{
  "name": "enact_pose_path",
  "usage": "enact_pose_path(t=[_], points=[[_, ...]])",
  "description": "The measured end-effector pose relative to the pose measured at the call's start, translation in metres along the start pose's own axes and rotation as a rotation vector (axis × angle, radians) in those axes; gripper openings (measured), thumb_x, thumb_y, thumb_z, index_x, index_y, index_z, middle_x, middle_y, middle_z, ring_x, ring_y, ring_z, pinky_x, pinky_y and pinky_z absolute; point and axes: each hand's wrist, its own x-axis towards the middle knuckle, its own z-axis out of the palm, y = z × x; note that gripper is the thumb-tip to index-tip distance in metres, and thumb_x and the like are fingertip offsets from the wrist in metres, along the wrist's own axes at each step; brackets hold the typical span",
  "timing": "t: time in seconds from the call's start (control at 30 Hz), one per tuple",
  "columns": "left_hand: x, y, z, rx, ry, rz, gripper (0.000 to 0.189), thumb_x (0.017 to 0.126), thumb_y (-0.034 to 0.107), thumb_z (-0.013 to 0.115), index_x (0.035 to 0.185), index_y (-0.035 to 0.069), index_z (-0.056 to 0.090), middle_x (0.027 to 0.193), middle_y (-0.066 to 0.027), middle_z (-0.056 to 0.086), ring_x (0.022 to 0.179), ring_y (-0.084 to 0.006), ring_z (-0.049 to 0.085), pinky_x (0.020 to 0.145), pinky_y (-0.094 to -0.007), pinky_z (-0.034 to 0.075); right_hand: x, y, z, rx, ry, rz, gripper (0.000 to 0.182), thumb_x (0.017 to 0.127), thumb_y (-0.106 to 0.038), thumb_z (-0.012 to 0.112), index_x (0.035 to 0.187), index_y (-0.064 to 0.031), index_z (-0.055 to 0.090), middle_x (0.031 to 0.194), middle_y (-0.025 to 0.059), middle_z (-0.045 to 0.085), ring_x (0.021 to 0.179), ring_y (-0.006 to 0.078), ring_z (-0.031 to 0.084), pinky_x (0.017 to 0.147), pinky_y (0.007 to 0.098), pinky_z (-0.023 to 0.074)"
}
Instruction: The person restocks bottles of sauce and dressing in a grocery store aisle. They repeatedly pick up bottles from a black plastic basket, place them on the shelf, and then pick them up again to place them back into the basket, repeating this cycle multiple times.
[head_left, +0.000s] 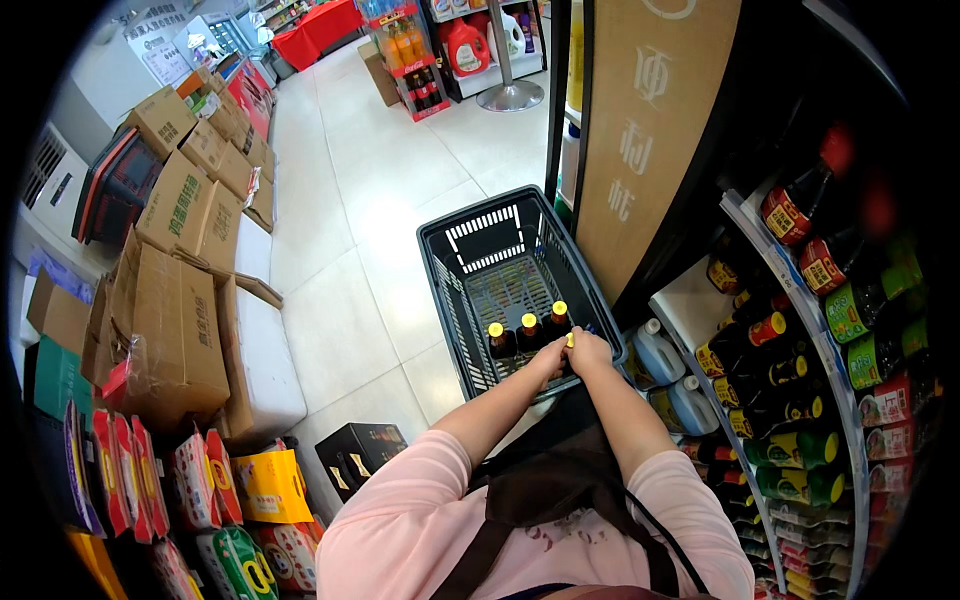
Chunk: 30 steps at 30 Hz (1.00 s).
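Note:
Both hands meet above the near end of a dark plastic shopping basket (444, 300). Between them shows the yellow cap of a bottle (570, 340); the hands hide most of its body. My left hand (553, 358) grips it from the left, fingers curled. Around its other side closes my right hand (591, 351). Just beyond, inside the basket, three dark bottles with yellow caps stand upright in a slanting row: a left one (501, 342), a middle one (529, 334) and a right one (557, 321). The slatted basket floor shows past them.
Shelves with a pale price rail (795, 285) hold dark sauce bottles (787, 214) at right; blue jugs (686, 405) stand low beside them. A tan panel (652, 112) rises past the basket. Cardboard boxes (180, 322) line the left. A black carton (360, 454) sits on the tiled floor (337, 330).

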Motion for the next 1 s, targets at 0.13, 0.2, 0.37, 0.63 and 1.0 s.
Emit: enact_pose_path(t=[0.13,0.2,0.37,0.63,1.0], points=[[-0.006,0.002,-0.003,0.044,-0.057,0.014,0.034,0.089,0.047,0.035,0.099,0.019,0.052,0.087,0.0037,0.045,0.076,-0.0121,0.038,0.065,-0.0297,0.031,-0.008,0.002,-0.001,0.08,0.128,-0.01,0.03,0.078,-0.031,0.059,0.097,-0.0083,0.051,0.091,0.0127,0.062,0.083,0.0295,0.06,0.07,0.0395,0.0482],[-0.012,0.002,0.001,0.031,0.009,0.041,0.035,0.09,0.045,0.036,0.1,0.017,0.054,0.091,0.0025,0.053,0.077,-0.009,0.046,0.063,-0.0265,0.035,-0.013,0.003,-0.003,0.152,0.211,-0.029,0.03,0.078,-0.031,0.059,0.096,-0.0084,0.051,0.09,0.0131,0.062,0.082,0.0309,0.06,0.069,0.0405,0.0476],[-0.046,0.015,0.014,0.018,0.064,0.005,0.063,0.088,0.052,0.038,0.137,0.014,0.028,0.142,-0.0103,0.026,0.131,-0.0239,0.024,0.104,-0.0393,0.02,-0.033,0.001,-0.018,0.377,0.463,-0.064,0.033,0.076,-0.032,0.062,0.096,-0.0083,0.05,0.087,0.0132,0.06,0.08,0.0339,0.058,0.065,0.0436,0.0457],[-0.038,0.001,0.006,-0.041,0.253,0.111,0.04,0.087,0.048,0.043,0.109,0.017,0.055,0.078,0.0038,0.046,0.063,-0.0104,0.031,0.058,-0.0268,0.026,-0.049,0.0,-0.061,0.433,0.768,-0.217,0.03,0.073,-0.027,0.068,0.092,-0.0072,0.055,0.074,0.0097,0.057,0.065,0.0259,0.057,0.057,0.0356,0.045],[-0.08,0.019,0.027,-0.084,0.011,0.152,0.055,0.091,0.047,0.029,0.125,0.005,0.041,0.129,-0.0125,0.045,0.117,-0.0313,0.041,0.097,-0.0419,0.032,-0.105,-0.036,-0.148,0.521,0.706,-0.236,0.033,0.075,-0.031,0.066,0.089,-0.003,0.057,0.063,0.0044,0.054,0.055,0.0147,0.05,0.052,0.0273,0.0389]])
